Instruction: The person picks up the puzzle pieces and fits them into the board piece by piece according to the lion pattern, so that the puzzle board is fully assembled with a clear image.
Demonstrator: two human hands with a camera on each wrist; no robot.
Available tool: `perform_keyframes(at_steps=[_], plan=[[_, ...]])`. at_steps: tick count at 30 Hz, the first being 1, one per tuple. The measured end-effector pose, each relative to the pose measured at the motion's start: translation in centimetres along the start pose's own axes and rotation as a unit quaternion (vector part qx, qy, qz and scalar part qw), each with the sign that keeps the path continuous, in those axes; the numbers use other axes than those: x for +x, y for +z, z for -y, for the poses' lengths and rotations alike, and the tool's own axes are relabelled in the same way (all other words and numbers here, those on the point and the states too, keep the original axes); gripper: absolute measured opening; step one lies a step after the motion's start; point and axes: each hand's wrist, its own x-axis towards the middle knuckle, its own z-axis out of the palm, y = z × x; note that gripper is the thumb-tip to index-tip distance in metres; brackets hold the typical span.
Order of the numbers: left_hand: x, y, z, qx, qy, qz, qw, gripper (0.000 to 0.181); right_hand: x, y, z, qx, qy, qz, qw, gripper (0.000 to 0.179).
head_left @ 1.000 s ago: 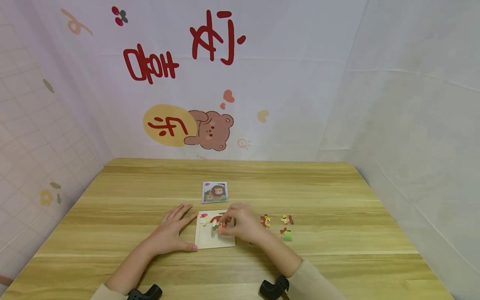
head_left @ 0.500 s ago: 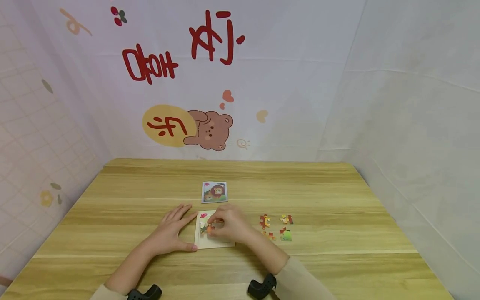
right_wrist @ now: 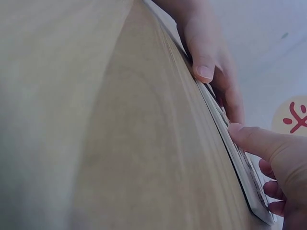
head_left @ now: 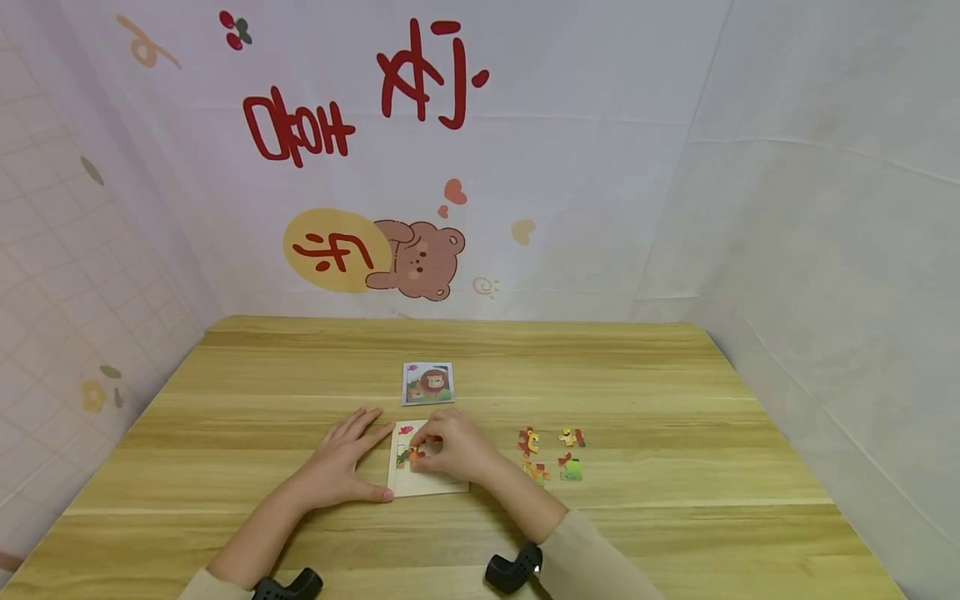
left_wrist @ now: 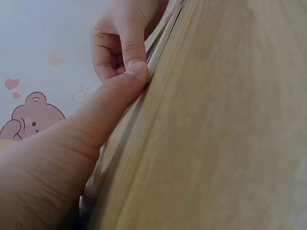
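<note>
Your left hand (head_left: 339, 464), fingers wide, touches the board (head_left: 438, 486)'s edge; your right hand (head_left: 459, 450) seems to pinch a piece (head_left: 409, 457) over it.

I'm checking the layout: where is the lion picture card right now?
In the head view, the lion picture card lies slightly left of centre on the wooden table, just beyond the puzzle tray.

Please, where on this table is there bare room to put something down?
Bare table lies right of the loose puzzle pieces, left of the left hand, and beyond the lion card. Crowded: around the puzzle board, with the right hand over it.
</note>
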Motion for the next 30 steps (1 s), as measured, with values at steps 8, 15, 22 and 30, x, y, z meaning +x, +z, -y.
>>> perform_keyframes(at_steps=[8, 15, 22, 30], plan=[[0.0, -0.2, -0.2, 0.000, -0.001, 0.004, 1.0000, 0.105, -0.1, 0.0, -0.1, 0.021, 0.004, -0.001, 0.9998, 0.026], [0.0, -0.2, -0.2, 0.001, -0.002, 0.005, 1.0000, 0.105, -0.2, 0.1, -0.1, 0.023, -0.004, -0.009, 0.9997, 0.019], [0.0, -0.3, -0.4, 0.000, -0.002, 0.005, 1.0000, 0.105, -0.2, 0.1, 0.2, 0.002, 0.008, -0.014, 0.9999, 0.015], [0.0, -0.3, -0.4, 0.000, -0.004, 0.006, 1.0000, 0.104, -0.2, -0.1, 0.9, -0.050, 0.008, -0.012, 0.9986, 0.015]])
